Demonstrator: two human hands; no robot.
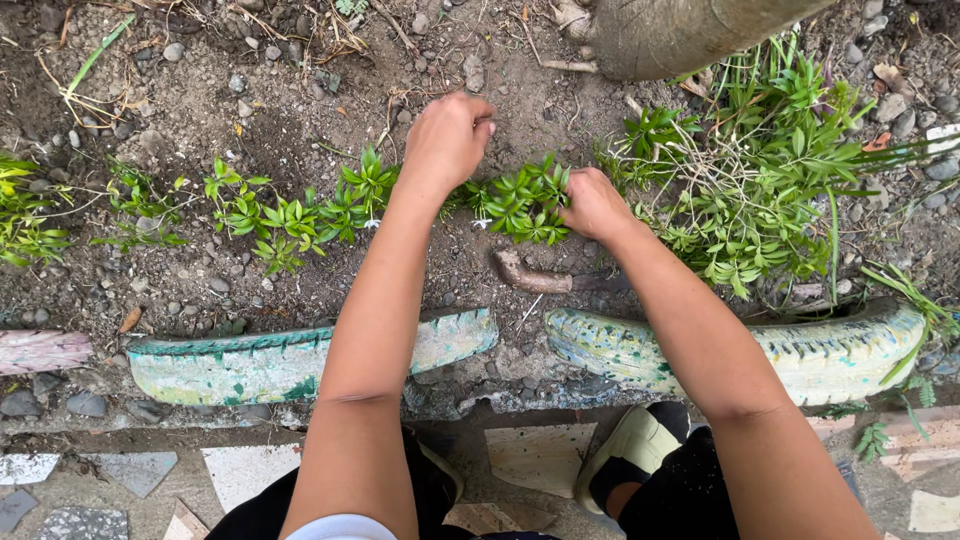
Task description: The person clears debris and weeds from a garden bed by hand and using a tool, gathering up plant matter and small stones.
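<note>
Small green leafy seedling clump (522, 203), rooted in dark stony soil (300, 110) at the middle of the frame, between both hands. Formed the right end of a row of like green seedlings (290, 218) running in from the left edge.

Left hand (447, 140) lay just above and left of the clump, knuckles up, grip clenched into a loose fist pressed against the soil; could not tell whether anything was held inside. Right hand (593, 205) touched the clump's right edge, fingers curled in among the leaves; could not tell whether stems were pinched or only steadied, tips being hidden.

Judged as the bedding-in step: clump upright in the ground, earth being firmed or worked at both flanks. Any further handling called for a light touch low at the thin stems, and even pressure on the loose earth from both sides, to avoid tilting or bruising.

Brown stick-like wooden piece (530, 278) lay just below the clump, untouched. Painted worn tyre edging (250, 365) bordered the bed across the lower middle. Taller bushy green plant (760, 190) and grey tree trunk (690, 30) stood at the upper right.
</note>
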